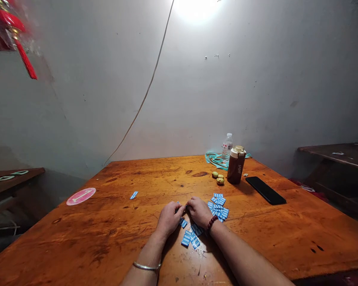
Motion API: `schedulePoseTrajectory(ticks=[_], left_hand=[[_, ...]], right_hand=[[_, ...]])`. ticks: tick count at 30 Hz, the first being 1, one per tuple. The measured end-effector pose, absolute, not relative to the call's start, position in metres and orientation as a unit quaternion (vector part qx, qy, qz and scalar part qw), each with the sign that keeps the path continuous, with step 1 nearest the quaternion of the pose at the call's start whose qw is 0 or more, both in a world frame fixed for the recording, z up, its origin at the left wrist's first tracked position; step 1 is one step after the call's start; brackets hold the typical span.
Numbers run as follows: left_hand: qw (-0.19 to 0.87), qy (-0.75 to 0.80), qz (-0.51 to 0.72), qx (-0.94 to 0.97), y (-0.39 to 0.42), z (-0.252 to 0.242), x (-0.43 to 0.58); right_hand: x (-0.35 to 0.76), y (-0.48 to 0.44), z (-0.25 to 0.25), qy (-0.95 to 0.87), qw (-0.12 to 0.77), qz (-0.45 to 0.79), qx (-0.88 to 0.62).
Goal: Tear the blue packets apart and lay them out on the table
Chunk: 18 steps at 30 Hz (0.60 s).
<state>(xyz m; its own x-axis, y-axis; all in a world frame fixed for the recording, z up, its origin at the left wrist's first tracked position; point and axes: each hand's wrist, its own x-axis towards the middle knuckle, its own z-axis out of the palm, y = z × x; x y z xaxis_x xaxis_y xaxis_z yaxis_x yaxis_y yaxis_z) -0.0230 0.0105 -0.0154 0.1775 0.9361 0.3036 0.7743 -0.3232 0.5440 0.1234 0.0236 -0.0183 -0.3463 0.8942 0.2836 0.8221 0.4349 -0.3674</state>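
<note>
A fierce white glare (197,8) burns high on the far wall (107,87), bleaching that patch out, while the grey dims away to both sides. The table (107,226) glows warm orange, with a pale sheen near the middle of its near side. Soft shadows pool beneath the forearms (150,250). High on the left, the red ornament (7,19) looks smeared and stretched; the striped blue pieces (217,208) show little fine detail.

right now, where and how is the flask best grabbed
Probably round the middle of the flask, coming from the front right: it stands upright with a roughly cylindrical body, the bottle is behind it, and the phone on that side lies flat and low.
</note>
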Motion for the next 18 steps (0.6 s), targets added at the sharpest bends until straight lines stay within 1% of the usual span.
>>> schedulePoseTrajectory(ticks=[2, 5, 9, 11, 13, 15, 18], left_hand=[[0.158, 0.553, 0.322, 0.752, 0.010, -0.015, -0.024], [0.218, 0.537, 0.377, 0.722, 0.009, -0.014, -0.023], [0.414, 0.500, 0.466, 0.601, 0.012, -0.015, -0.022], [0.499, 0.471, 0.498, 0.531, 0.013, -0.014, -0.022], [0.546, 0.449, 0.514, 0.485, 0.013, -0.013, -0.021], [0.564, 0.444, 0.518, 0.466, 0.012, -0.011, -0.020], [0.567, 0.447, 0.515, 0.462, 0.011, -0.009, -0.019]], right_hand=[[0.125, 0.026, -0.020, -0.809, 0.259, 0.107, -0.517], [0.125, 0.028, -0.020, -0.779, 0.350, 0.184, -0.486], [0.121, 0.028, -0.014, -0.675, 0.468, 0.355, -0.445], [0.118, 0.027, -0.011, -0.612, 0.493, 0.438, -0.436], [0.116, 0.027, -0.010, -0.567, 0.496, 0.496, -0.432], [0.114, 0.026, -0.010, -0.541, 0.499, 0.523, -0.429], [0.114, 0.024, -0.008, -0.524, 0.518, 0.528, -0.422]])
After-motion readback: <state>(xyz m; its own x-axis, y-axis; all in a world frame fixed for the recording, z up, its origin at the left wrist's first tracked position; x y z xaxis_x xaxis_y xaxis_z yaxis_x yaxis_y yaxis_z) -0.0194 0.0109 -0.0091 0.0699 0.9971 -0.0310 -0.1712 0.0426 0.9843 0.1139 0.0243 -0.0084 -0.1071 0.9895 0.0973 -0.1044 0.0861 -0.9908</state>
